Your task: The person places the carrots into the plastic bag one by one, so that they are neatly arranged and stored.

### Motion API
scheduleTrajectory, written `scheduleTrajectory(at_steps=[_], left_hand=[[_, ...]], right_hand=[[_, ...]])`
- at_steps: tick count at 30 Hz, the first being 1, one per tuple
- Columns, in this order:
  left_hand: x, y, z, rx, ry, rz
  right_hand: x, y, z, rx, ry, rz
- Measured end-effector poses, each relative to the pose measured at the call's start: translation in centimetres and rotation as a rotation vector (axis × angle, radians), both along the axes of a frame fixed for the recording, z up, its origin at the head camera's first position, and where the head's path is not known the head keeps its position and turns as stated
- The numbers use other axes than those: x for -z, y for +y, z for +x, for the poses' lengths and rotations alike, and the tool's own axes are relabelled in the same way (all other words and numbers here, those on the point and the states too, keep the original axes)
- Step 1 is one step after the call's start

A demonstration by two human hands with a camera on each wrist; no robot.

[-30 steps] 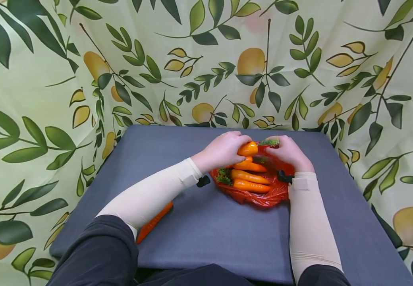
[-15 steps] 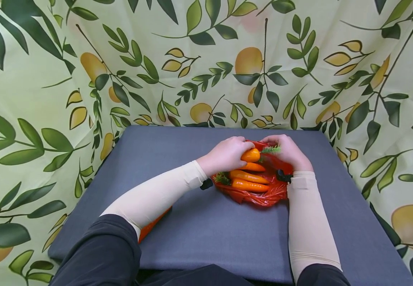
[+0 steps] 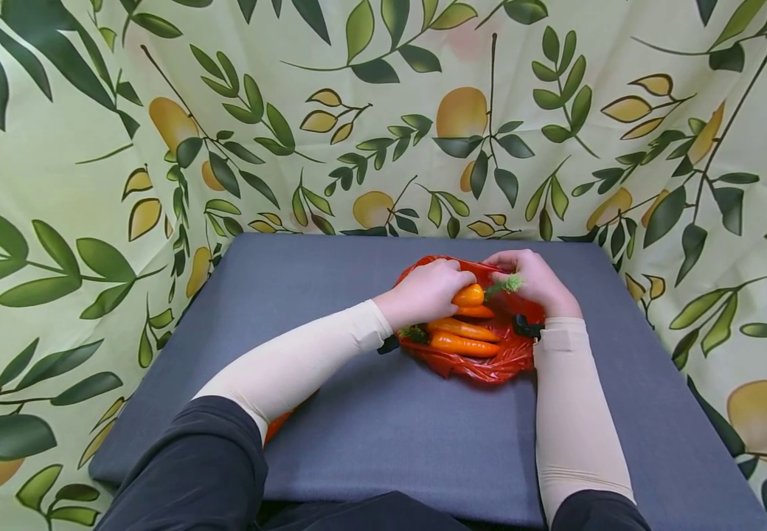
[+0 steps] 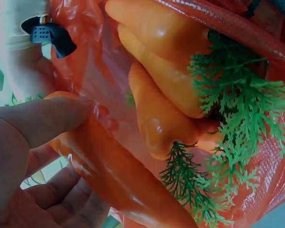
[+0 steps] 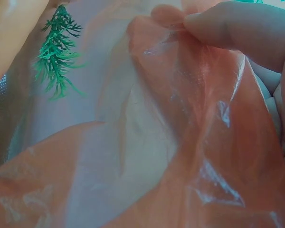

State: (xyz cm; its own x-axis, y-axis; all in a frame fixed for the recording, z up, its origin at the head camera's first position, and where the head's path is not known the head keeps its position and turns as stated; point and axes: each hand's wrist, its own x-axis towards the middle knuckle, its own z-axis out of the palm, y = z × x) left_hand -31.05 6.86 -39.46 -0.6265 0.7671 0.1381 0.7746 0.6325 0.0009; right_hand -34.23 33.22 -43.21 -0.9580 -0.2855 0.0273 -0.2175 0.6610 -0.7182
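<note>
My left hand [image 3: 425, 289] holds an orange toy-like carrot [image 3: 469, 296] over the red plastic bag [image 3: 490, 374]. In the left wrist view, the thumb lies across this carrot [image 4: 123, 173] near its end, with fingers beneath. Its feathery green top [image 3: 507, 285] points toward my right hand [image 3: 535, 279]. That hand pinches the bag's edge [image 5: 199, 95] between thumb and fingers, as the right wrist view shows. Several more carrots [image 3: 464, 344] lie inside the open bag, side by side. Their green tops [image 4: 242, 90] stick out to one side in the left wrist view.
A long orange-red object [image 3: 279, 425] lies on the grey table [image 3: 390, 442], mostly hidden under my left forearm. A leaf-patterned cloth [image 3: 383, 96] hangs behind the table and along its sides.
My left hand has moved slightly right and toward me with the carrot, lower over the bag. More of the bag's far rim shows. My right hand stays almost in place at the edge.
</note>
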Motion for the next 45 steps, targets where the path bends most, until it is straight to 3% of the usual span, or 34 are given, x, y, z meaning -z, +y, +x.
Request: scheduleTrajectory(at_steps=[9,18,24,45], left_hand=[[0.7,0.7,0.0,0.028,0.004,-0.033],[1.5,1.3,0.4,0.022,-0.057,-0.058],[2.2,1.8,0.5,0.026,-0.057,-0.085],[4.0,2.7,-0.2,0.026,-0.057,-0.129]], right_hand=[[0.0,-0.1,0.0,-0.006,-0.006,-0.024],[-0.1,-0.3,0.0,0.007,0.004,0.005],[0.0,-0.2,-0.1,0.004,0.007,0.005],[0.0,-0.1,0.0,-0.003,0.025,0.007]])
